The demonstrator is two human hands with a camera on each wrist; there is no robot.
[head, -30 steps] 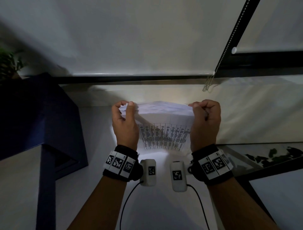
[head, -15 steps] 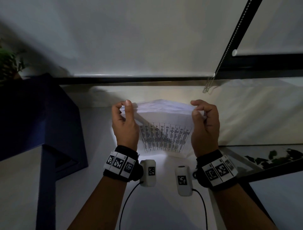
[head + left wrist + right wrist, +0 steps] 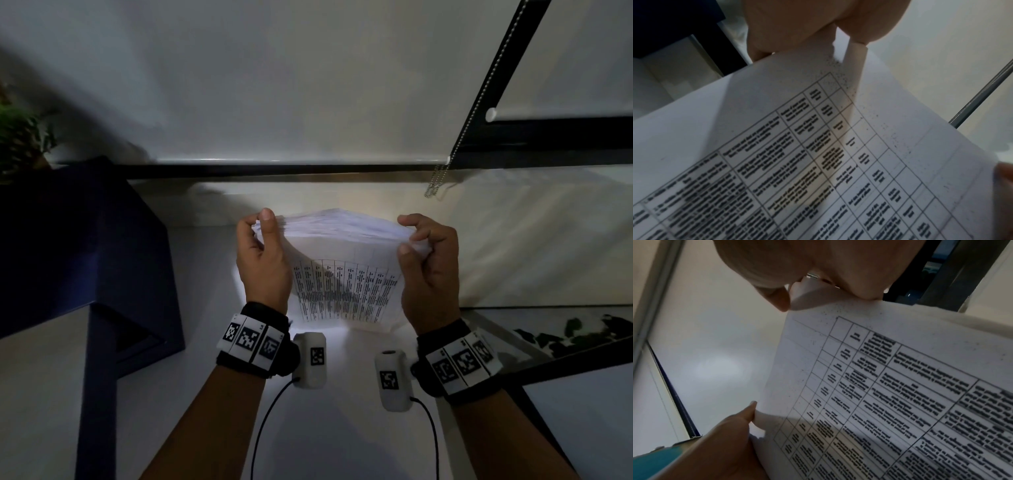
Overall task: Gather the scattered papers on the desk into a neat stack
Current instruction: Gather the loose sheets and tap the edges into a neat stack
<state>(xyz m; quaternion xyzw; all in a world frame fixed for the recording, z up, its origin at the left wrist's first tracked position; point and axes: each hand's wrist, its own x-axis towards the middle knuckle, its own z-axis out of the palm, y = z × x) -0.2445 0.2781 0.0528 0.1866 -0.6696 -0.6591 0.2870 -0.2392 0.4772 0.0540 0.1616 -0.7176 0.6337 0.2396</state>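
Tabletop (image 3: 342,428): white, dim, beneath everything.
Papers (image 3: 346,260): printed bundle, upright on the tabletop, top edges uneven.
Left hand (image 3: 262,263), right hand (image 3: 430,274): fingers pinching the papers' upper corners.
Risk: sheets likely slip or fan out if either pinch loosens.

The head camera looks forward and down from above, hands mid-frame over the counter (image 3: 342,428). Each wrist camera sits very close under its hand, facing up along the fingers. All three views share the printed sheet (image 3: 346,291) (image 3: 818,154) (image 3: 900,386).
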